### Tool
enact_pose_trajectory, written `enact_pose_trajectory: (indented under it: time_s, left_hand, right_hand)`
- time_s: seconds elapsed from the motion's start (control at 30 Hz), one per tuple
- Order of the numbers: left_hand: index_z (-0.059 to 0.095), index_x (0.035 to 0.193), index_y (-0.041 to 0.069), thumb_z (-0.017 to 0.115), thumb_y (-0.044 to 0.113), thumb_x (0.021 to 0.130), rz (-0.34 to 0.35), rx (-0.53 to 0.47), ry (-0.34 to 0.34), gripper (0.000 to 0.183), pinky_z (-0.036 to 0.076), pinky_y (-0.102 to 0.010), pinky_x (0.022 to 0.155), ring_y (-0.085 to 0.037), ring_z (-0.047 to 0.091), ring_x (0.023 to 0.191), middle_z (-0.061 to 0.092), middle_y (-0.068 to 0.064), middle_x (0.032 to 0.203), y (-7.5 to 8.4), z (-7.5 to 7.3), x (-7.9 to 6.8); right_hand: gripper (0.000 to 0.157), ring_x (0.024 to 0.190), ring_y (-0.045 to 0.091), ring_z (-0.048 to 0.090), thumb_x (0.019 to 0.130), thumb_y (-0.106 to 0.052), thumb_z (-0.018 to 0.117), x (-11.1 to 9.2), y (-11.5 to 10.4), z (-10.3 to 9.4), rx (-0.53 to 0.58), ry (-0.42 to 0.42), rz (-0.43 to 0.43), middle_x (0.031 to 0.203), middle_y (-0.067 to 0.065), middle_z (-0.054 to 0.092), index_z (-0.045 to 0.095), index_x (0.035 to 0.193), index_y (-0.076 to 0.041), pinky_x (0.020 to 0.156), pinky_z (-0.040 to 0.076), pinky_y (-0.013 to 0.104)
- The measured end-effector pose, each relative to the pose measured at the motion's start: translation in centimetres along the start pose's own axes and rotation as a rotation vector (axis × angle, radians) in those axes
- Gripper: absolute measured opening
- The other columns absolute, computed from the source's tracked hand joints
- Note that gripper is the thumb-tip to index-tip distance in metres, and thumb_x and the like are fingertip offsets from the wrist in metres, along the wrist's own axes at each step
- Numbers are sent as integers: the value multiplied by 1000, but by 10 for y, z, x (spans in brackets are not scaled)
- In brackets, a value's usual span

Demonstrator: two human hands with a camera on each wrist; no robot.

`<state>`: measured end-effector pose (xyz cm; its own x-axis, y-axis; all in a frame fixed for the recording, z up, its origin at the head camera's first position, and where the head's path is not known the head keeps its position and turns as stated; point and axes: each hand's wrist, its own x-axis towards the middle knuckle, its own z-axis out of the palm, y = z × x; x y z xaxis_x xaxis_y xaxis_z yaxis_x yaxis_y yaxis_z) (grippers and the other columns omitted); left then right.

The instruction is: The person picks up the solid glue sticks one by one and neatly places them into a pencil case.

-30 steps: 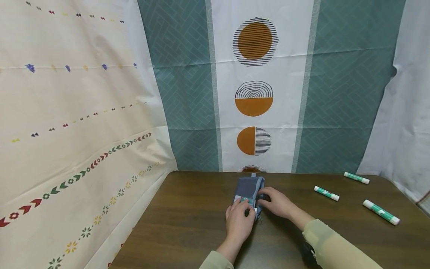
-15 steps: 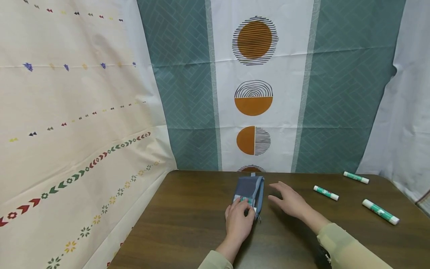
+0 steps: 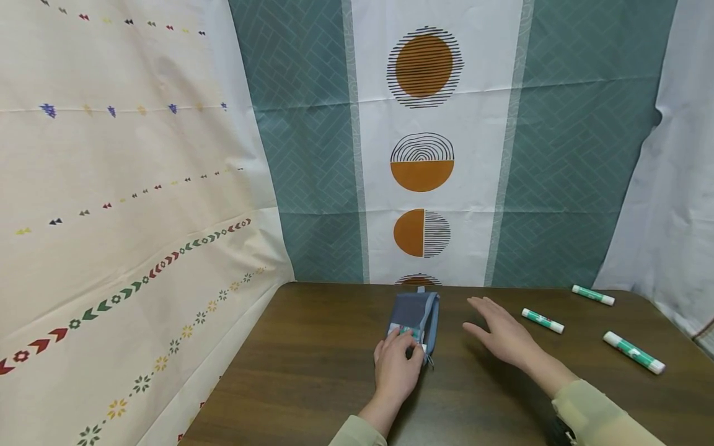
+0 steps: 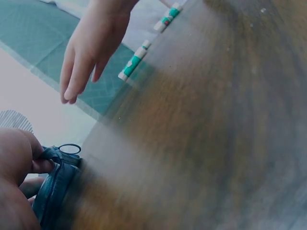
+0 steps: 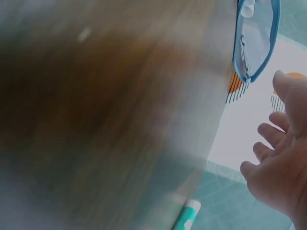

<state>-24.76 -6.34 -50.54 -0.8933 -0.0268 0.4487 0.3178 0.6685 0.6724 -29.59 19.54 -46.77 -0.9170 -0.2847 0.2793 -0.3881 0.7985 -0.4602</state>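
Right hand point(image 3: 504, 334) is drifting to 3 o'clock, outstretched, holding nothing; left hand point(image 3: 398, 365) is pinching pouch point(image 3: 413, 308) at 6 o'clock

1. This was a draped-off corner around a wood-grain bench point(image 3: 301, 365); whether in a home or an office could not be told.
2. Cream printed fabric point(image 3: 139, 179) hung at left.
3. A teal-and-white curtain point(image 3: 480, 142) with orange-and-black circles point(image 3: 425, 67) hung behind.
4. Pale creased cloth point(image 3: 677, 198) closed the right side.
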Motion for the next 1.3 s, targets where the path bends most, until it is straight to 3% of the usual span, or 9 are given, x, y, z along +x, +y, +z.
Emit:
enact_pose_trajectory:
  time_s: [0.5, 0.87, 1.1, 1.3]
  left_hand:
    - [67, 73, 21, 70, 12, 95, -14, -11, -17, 24, 34, -74, 117, -36, 63, 140, 80, -7, 128, 1, -2, 0]
    - [68, 74, 19, 69, 12, 96, -13, -13, -22, 23, 33, -74, 117, -37, 62, 141, 80, -7, 130, 2, -4, 0]
    - [69, 75, 20, 69, 12, 97, -7, -12, -26, 23, 33, -75, 117, -36, 61, 142, 79, -6, 131, 2, -5, -1]
    - [69, 75, 20, 69, 12, 96, 2, -9, -17, 23, 34, -75, 116, -36, 62, 141, 80, -5, 129, 1, -4, -1]
  right_hand:
    - [82, 158, 58, 29, 108, -45, 70, -16, 24, -27, -20, -3, 34, 170, 34, 37, 38, 166, 4, 121, 28, 76]
    - [82, 154, 62, 30, 107, -40, 72, -23, 50, -46, -108, 7, 35, 166, 39, 38, 37, 164, 9, 122, 25, 76]
    - [86, 152, 64, 30, 109, -48, 66, -31, 73, -55, -130, 8, 66, 165, 42, 37, 36, 164, 11, 120, 25, 77]
    - [82, 150, 67, 31, 110, -41, 67, -40, 89, -59, -138, 9, 88, 162, 44, 37, 36, 162, 13, 118, 26, 80]
